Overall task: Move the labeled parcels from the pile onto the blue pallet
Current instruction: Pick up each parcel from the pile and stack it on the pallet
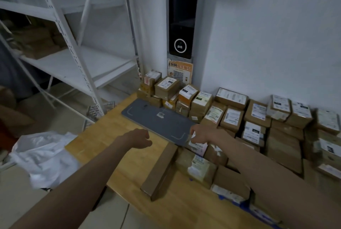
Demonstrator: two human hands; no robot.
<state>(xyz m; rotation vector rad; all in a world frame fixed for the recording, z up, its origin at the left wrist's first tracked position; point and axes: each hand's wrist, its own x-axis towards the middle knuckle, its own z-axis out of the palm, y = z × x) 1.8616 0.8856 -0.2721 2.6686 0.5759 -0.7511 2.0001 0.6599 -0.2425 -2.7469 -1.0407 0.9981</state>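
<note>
Both arms reach out over a wooden table (118,164). The left hand (141,138) hangs above the bare wood with fingers loosely curled, holding nothing. The right hand (202,133) pinches the edge of a small labeled parcel (198,145) at the near corner of a grey mat (158,121). More labeled parcels (258,118) are stacked along the wall to the right, and a long plain box (160,171) lies beside them. A white plastic bag (44,154) sits left of the table.
</note>
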